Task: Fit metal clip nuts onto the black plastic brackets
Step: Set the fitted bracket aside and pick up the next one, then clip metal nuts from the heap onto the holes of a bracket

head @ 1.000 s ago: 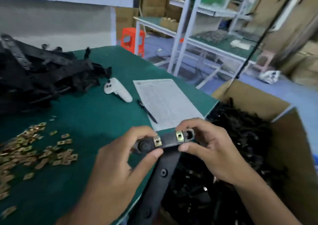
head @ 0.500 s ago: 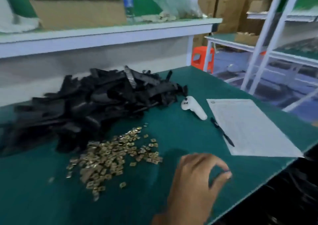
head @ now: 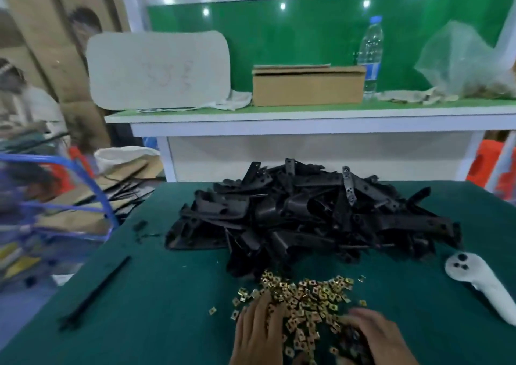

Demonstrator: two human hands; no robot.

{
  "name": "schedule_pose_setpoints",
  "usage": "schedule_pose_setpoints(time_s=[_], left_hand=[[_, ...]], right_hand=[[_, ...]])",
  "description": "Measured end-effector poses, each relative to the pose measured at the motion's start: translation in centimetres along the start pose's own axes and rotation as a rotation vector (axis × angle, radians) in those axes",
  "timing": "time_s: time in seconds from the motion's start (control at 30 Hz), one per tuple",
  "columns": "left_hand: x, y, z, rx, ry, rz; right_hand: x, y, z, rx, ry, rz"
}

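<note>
On the left of the green-topped bench (head: 156, 308) lies a long thin black plastic strip (head: 96, 292), well apart from everything else. Nearer the middle, the person's left hand (head: 258, 328) rests flat on the near left edge of a loose scatter of small square brass-coloured metal clip nuts (head: 305, 300), its fingers (head: 265, 306) straight and close together, pinching nothing that can be seen. Just behind the nuts, touching their far edge, sits a big tangled heap of black plastic brackets (head: 307, 219), reaching toward the back of the bench. The right hand (head: 374, 336) lies on the near right side of the scatter; it is blurred, and whether its fingers are curled round a nut or a dark part beneath them cannot be told. Further right, clear of the heap, lies a white handheld controller with 3 dark buttons (head: 485, 283). No bracket is in either hand and no fitted bracket shows, so this looks like the gathering step: nuts are being picked out, and the heap suggests most of the fitting is left. On the shelf behind stand a cardboard box (head: 307, 86) and a clear water bottle (head: 370, 54).
</note>
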State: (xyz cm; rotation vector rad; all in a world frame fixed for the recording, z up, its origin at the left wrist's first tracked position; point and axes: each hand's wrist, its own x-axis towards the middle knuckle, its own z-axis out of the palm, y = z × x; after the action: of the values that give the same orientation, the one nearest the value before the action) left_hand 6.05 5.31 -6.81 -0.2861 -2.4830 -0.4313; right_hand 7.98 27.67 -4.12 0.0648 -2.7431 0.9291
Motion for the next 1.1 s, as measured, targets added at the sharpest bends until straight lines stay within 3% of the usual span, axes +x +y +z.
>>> schedule_pose_setpoints(time_s=[0.1,0.2,0.33,0.43,0.53,0.6,0.63,0.73,0.8,0.87,0.93,1.0,1.1], left_hand=[[2.3,-0.6,-0.4,-0.076,0.002,0.068],[3.6,-1.0,-0.8,-0.195,0.045,0.091],[4.0,-1.2,-0.3,-0.340,0.168,0.066],[3.9,-1.9,-0.3,-0.401,0.237,-0.001],[3.8,-2.0,-0.6,-0.565,0.227,-0.123],[3.9,-1.9,-1.2,-0.754,0.207,-0.266],[3.9,-1.8,-1.4,-0.826,0.198,-0.310],[4.0,-1.8,-1.8,-1.009,0.127,-0.300],[4.2,-1.9,-2.3,-1.242,0.023,-0.326],[4.1,-2.1,-2.3,-1.352,-0.034,-0.373],[4.1,-2.2,-2.4,-1.356,-0.030,-0.433],[4.2,-2.2,-2.6,-1.455,-0.041,-0.497],[4.2,-2.2,-2.6,-1.477,-0.062,-0.516]], right_hand=[[5.3,-3.4,0.7,-0.109,-0.119,-0.189],[10.5,-5.5,1.6,-0.129,-0.042,-0.241],[15.4,-6.9,3.8,-0.302,-0.144,-0.256],[16.4,-7.0,3.1,-0.440,-0.050,-0.276],[14.5,-7.6,1.2,-0.158,0.080,-0.299],[12.0,-8.3,-0.2,0.107,0.061,-0.227],[10.8,-8.6,-0.7,0.220,-0.007,-0.160],[7.7,-9.5,-1.4,0.579,-0.476,0.096],[6.2,-9.6,-1.0,0.728,-0.682,0.180],[5.2,-9.2,-0.2,0.646,-0.706,0.171],[4.7,-7.9,0.1,0.426,-0.611,0.107],[4.7,-5.9,-0.1,0.111,-0.468,-0.043],[4.4,-3.6,0.1,-0.220,-0.455,-0.244]])
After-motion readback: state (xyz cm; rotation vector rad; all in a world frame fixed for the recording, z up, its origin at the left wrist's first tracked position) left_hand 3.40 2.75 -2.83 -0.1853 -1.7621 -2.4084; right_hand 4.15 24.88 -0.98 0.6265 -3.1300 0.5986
